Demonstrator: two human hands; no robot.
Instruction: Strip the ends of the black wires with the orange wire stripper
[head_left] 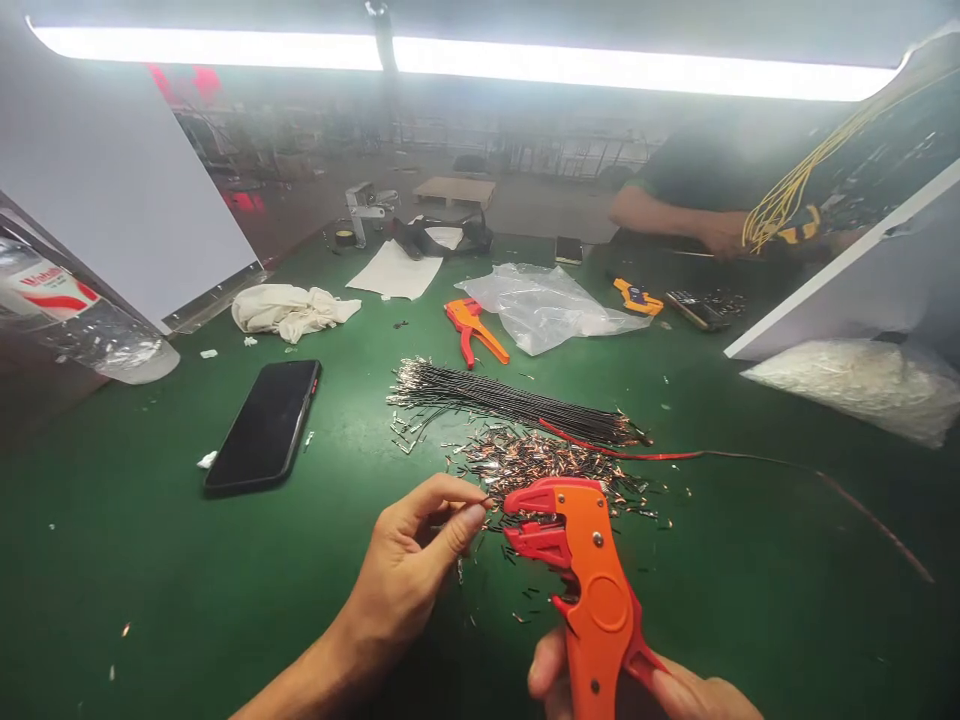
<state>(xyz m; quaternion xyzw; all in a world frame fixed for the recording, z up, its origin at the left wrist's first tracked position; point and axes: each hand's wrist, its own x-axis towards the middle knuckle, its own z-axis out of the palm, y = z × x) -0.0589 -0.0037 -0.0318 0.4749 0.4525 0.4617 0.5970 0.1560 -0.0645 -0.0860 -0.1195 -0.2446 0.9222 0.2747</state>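
In the head view, I see the left hand [405,560] with thumb and forefinger pinching a thin dark wire [487,501] just beside the red jaws of an orange stripper [600,590]. Those jaws stand apart; the right hand [697,692] has its fingers curled around the handles. Behind, scraps [525,462] litter the green table [135,570], near a bundle [517,400] of black wires.

The left hand [409,560] pinches a thin wire [485,501] between thumb and finger, just beside the parted jaws of the stripper [602,560] that the right hand [697,692] holds. Beyond them on the green tabletop [135,560] lie clippings [536,462], a bundle [517,398] of black wires, a second stripper [472,325] and a clear bag [540,305]; a phone [262,425] lies to the left.
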